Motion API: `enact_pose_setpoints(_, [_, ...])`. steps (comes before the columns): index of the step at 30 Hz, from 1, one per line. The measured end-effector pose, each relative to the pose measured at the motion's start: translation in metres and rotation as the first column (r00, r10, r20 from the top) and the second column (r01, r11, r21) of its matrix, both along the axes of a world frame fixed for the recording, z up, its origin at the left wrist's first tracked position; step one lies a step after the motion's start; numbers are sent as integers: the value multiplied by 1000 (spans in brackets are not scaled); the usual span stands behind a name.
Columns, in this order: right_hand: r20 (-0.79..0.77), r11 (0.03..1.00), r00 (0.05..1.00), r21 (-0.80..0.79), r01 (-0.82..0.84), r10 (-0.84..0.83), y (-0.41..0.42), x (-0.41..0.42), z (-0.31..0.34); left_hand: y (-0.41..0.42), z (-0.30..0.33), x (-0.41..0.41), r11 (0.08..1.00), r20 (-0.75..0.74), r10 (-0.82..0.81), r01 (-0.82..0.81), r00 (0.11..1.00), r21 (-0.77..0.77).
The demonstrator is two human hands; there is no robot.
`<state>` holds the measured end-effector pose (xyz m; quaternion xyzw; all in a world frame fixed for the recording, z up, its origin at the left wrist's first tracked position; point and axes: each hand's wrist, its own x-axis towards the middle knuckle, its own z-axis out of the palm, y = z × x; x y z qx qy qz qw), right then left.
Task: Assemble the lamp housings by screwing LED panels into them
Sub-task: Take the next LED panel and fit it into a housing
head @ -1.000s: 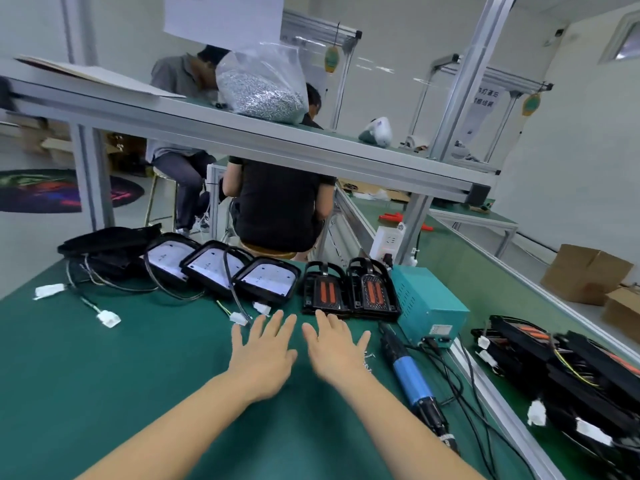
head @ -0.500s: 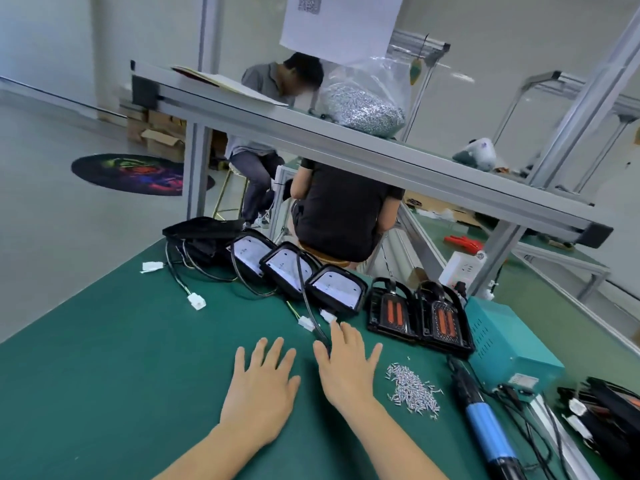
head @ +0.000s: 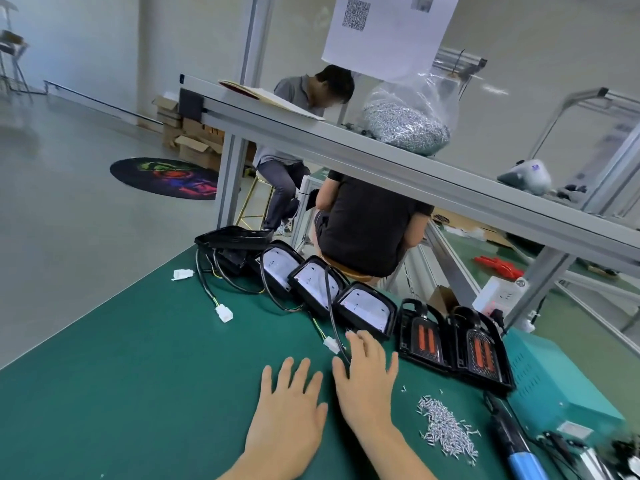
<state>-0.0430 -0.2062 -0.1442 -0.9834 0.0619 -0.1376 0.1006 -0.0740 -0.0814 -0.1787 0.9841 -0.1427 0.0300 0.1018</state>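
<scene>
Both hands lie flat on the green counter (head: 104, 393), fingers spread and holding nothing: left hand (head: 289, 420), right hand (head: 369, 386). Lamp housings with white LED panels (head: 365, 311) stand in a row along the far edge; the right fingertips nearly reach the nearest. Loose screws (head: 445, 427) and the screwdriver (head: 512, 441) lie untouched at right. Judgement: no fastening is under way; screwing remains.

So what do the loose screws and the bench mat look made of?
Screws: likely bright metal, silvery with small glints, possibly plated steel. Bench mat: looks like matte green rubber or vinyl, flat with only a soft sheen; the exact material cannot be told.
</scene>
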Motion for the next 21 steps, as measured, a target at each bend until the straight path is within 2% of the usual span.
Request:
enact_pose_setpoints(5, [82, 991, 995, -111, 73, -64, -12, 28, 16, -2, 0, 2, 1000, 0, 7, -7, 1000, -25])
enact_pose_setpoints(12, [-34, 992, 996, -101, 73, -77, -37, 55, 25, -1, 2, 2, 997, 6, 26, -26, 1000, -73])
enact_pose_setpoints(16, [-39, 992, 992, -41, 119, -120, -40, 55, 20, -1, 3, 2, 996, 13, 26, -25, 1000, -82])
enact_pose_setpoints(21, [69, 980, 981, 98, 175, -182, -46, 50, 14, -2, 2, 1, 997, 19, -28, 29, 999, -68])
